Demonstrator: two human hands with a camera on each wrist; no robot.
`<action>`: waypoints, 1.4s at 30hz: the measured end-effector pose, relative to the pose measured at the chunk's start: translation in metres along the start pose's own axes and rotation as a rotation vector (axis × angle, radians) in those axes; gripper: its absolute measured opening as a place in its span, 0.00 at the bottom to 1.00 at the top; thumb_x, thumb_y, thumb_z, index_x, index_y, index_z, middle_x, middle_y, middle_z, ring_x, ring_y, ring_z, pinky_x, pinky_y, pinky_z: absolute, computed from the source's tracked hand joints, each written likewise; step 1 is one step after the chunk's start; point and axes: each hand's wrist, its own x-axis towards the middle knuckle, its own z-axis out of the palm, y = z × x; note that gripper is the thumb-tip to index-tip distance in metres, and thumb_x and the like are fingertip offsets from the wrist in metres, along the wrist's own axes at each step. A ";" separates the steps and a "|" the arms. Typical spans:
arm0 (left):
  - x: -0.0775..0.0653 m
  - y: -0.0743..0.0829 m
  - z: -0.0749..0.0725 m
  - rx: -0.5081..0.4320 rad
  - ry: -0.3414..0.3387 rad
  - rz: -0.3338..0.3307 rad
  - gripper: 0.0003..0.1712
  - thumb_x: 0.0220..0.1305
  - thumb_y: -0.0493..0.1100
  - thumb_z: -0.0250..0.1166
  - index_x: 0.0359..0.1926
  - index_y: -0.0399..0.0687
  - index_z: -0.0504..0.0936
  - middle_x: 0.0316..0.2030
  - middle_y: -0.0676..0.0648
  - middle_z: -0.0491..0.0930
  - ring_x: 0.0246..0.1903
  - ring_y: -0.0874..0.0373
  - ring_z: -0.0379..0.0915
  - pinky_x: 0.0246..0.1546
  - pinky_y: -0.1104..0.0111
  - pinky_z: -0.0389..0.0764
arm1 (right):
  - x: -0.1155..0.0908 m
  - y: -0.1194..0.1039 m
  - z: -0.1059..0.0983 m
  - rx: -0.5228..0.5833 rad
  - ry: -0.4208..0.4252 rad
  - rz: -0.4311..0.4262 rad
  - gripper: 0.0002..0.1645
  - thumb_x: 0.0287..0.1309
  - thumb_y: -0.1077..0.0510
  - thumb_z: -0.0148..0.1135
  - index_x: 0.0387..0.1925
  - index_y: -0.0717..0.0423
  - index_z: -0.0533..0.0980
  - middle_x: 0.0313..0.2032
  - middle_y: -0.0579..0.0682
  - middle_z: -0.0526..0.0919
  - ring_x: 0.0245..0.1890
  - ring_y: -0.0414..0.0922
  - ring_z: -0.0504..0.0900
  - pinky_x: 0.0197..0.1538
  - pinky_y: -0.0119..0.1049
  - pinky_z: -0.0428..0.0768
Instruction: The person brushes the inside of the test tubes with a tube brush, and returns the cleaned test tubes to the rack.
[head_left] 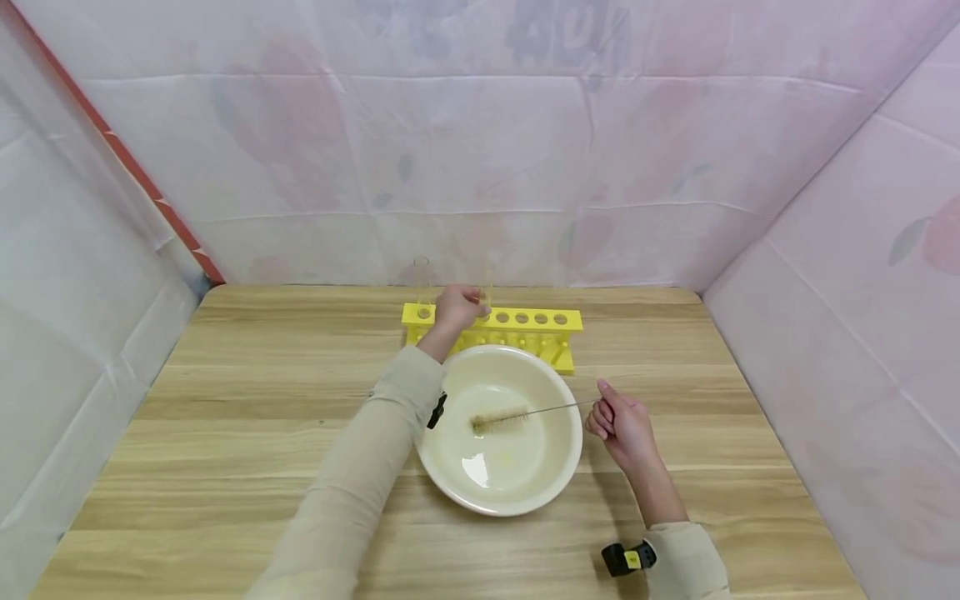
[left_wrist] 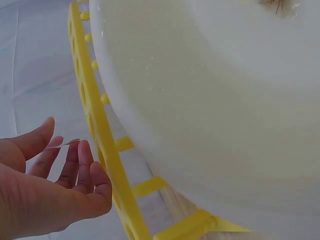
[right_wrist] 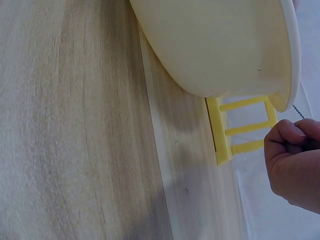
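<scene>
In the head view my left hand (head_left: 459, 308) is at the yellow test tube rack (head_left: 567, 321), its thumb and fingers around a clear test tube (head_left: 487, 279) that stands upright at a middle hole. The tube barely shows in the left wrist view, where the fingers (left_wrist: 85, 165) curl beside the rack's top bar. My right hand (head_left: 622, 425) grips the thin wire handle of a test tube brush (head_left: 501, 419). Its tan bristles are over the inside of a cream basin (head_left: 570, 454), which holds water.
A second clear test tube (head_left: 422, 279) stands in the rack's left end hole. The basin sits directly in front of the rack on a wooden table (head_left: 247, 417). Printed sheets (head_left: 480, 150) hang behind the table and at both sides.
</scene>
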 end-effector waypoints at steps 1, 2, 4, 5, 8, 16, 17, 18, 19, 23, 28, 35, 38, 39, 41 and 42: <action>0.000 0.000 0.001 -0.002 -0.001 0.000 0.16 0.53 0.36 0.67 0.46 0.45 0.82 0.44 0.46 0.78 0.45 0.53 0.72 0.41 0.65 0.75 | 0.000 0.000 0.000 -0.001 -0.002 0.000 0.32 0.69 0.54 0.43 0.08 0.56 0.50 0.08 0.46 0.53 0.09 0.41 0.56 0.23 0.30 0.64; 0.001 0.000 0.001 -0.007 0.000 -0.002 0.16 0.53 0.36 0.67 0.45 0.45 0.82 0.44 0.46 0.78 0.45 0.53 0.72 0.41 0.65 0.75 | 0.000 0.000 0.000 -0.002 -0.003 0.000 0.32 0.69 0.54 0.43 0.08 0.57 0.50 0.08 0.46 0.54 0.09 0.41 0.56 0.23 0.30 0.64; 0.001 -0.001 0.001 -0.005 0.004 0.002 0.14 0.53 0.36 0.67 0.44 0.45 0.83 0.44 0.46 0.79 0.46 0.53 0.72 0.42 0.65 0.75 | 0.000 0.000 0.001 -0.002 -0.004 0.001 0.32 0.69 0.54 0.43 0.08 0.56 0.50 0.08 0.45 0.54 0.09 0.41 0.56 0.23 0.30 0.64; 0.000 -0.001 0.001 -0.002 0.006 0.005 0.13 0.53 0.36 0.67 0.42 0.44 0.83 0.44 0.47 0.79 0.46 0.53 0.72 0.42 0.65 0.75 | 0.000 0.000 0.001 -0.003 -0.005 0.002 0.32 0.69 0.54 0.43 0.08 0.56 0.50 0.08 0.45 0.55 0.09 0.41 0.56 0.24 0.30 0.64; -0.001 0.000 -0.001 -0.008 0.017 0.015 0.11 0.53 0.37 0.67 0.40 0.43 0.84 0.44 0.48 0.80 0.48 0.53 0.72 0.45 0.64 0.74 | 0.000 -0.001 0.001 -0.011 -0.003 0.000 0.32 0.69 0.53 0.43 0.08 0.56 0.51 0.08 0.44 0.56 0.09 0.40 0.57 0.24 0.30 0.65; -0.012 0.017 -0.017 -0.107 -0.010 0.089 0.13 0.56 0.36 0.65 0.44 0.43 0.81 0.44 0.46 0.80 0.45 0.54 0.73 0.42 0.65 0.76 | 0.002 -0.005 -0.001 -0.023 0.004 -0.001 0.32 0.69 0.53 0.43 0.08 0.56 0.50 0.08 0.43 0.56 0.09 0.39 0.57 0.25 0.30 0.66; -0.015 0.020 -0.020 -0.119 -0.020 0.096 0.14 0.56 0.37 0.65 0.45 0.43 0.81 0.44 0.46 0.80 0.45 0.54 0.74 0.40 0.65 0.77 | 0.002 -0.005 -0.001 -0.021 0.004 -0.002 0.32 0.69 0.54 0.43 0.08 0.56 0.50 0.08 0.44 0.56 0.09 0.40 0.57 0.25 0.30 0.66; -0.017 0.023 -0.022 -0.123 -0.027 0.102 0.14 0.56 0.37 0.65 0.46 0.43 0.81 0.44 0.46 0.80 0.45 0.54 0.74 0.39 0.64 0.78 | 0.002 -0.006 -0.001 -0.017 0.002 -0.003 0.32 0.69 0.54 0.43 0.08 0.56 0.50 0.08 0.44 0.56 0.09 0.40 0.57 0.24 0.30 0.65; -0.020 0.026 -0.025 -0.125 -0.032 0.109 0.15 0.57 0.37 0.65 0.46 0.43 0.81 0.44 0.46 0.80 0.44 0.54 0.74 0.38 0.64 0.78 | 0.002 -0.006 -0.001 -0.015 0.000 -0.004 0.32 0.69 0.54 0.43 0.08 0.57 0.50 0.08 0.44 0.56 0.09 0.40 0.57 0.24 0.30 0.65; -0.032 0.035 -0.036 -0.102 -0.042 0.171 0.16 0.58 0.38 0.64 0.48 0.45 0.80 0.44 0.47 0.80 0.43 0.55 0.74 0.40 0.65 0.77 | 0.002 -0.007 -0.001 -0.007 -0.013 -0.013 0.32 0.69 0.54 0.42 0.08 0.57 0.49 0.08 0.45 0.55 0.09 0.41 0.56 0.24 0.29 0.65; -0.047 0.035 -0.049 -0.036 -0.047 0.271 0.17 0.58 0.37 0.64 0.49 0.43 0.80 0.43 0.46 0.80 0.42 0.55 0.74 0.40 0.67 0.76 | 0.003 -0.007 -0.002 0.006 -0.026 -0.027 0.32 0.70 0.55 0.41 0.08 0.57 0.48 0.08 0.46 0.54 0.09 0.41 0.55 0.24 0.29 0.64; -0.068 0.017 -0.074 0.096 -0.044 0.359 0.16 0.58 0.35 0.63 0.49 0.40 0.80 0.46 0.43 0.78 0.48 0.50 0.72 0.46 0.62 0.74 | 0.003 -0.008 -0.002 0.027 -0.040 -0.031 0.32 0.70 0.56 0.40 0.09 0.58 0.48 0.09 0.47 0.51 0.10 0.42 0.53 0.23 0.29 0.64; -0.077 0.005 -0.085 0.165 -0.039 0.331 0.16 0.58 0.36 0.63 0.49 0.41 0.80 0.49 0.43 0.77 0.50 0.48 0.70 0.50 0.57 0.70 | 0.003 -0.008 -0.002 0.036 -0.048 -0.036 0.32 0.70 0.57 0.39 0.09 0.59 0.47 0.09 0.49 0.50 0.10 0.43 0.52 0.23 0.29 0.63; -0.080 0.001 -0.088 0.187 -0.040 0.314 0.16 0.58 0.36 0.63 0.49 0.42 0.80 0.50 0.43 0.76 0.51 0.47 0.70 0.51 0.56 0.70 | 0.003 -0.008 -0.002 0.037 -0.048 -0.038 0.32 0.70 0.57 0.39 0.09 0.59 0.47 0.09 0.49 0.50 0.10 0.43 0.52 0.23 0.29 0.64; -0.085 -0.008 -0.093 0.235 -0.043 0.278 0.16 0.59 0.37 0.62 0.50 0.43 0.80 0.50 0.42 0.75 0.51 0.46 0.69 0.51 0.53 0.69 | 0.002 -0.008 -0.004 0.037 -0.049 -0.043 0.31 0.70 0.58 0.39 0.09 0.59 0.47 0.09 0.49 0.50 0.10 0.43 0.52 0.23 0.29 0.64; -0.087 -0.012 -0.095 0.263 -0.043 0.269 0.16 0.59 0.37 0.62 0.50 0.42 0.79 0.50 0.41 0.75 0.51 0.46 0.69 0.50 0.53 0.69 | 0.002 -0.008 -0.005 0.037 -0.048 -0.045 0.31 0.70 0.58 0.39 0.09 0.59 0.47 0.09 0.49 0.50 0.10 0.43 0.52 0.24 0.29 0.64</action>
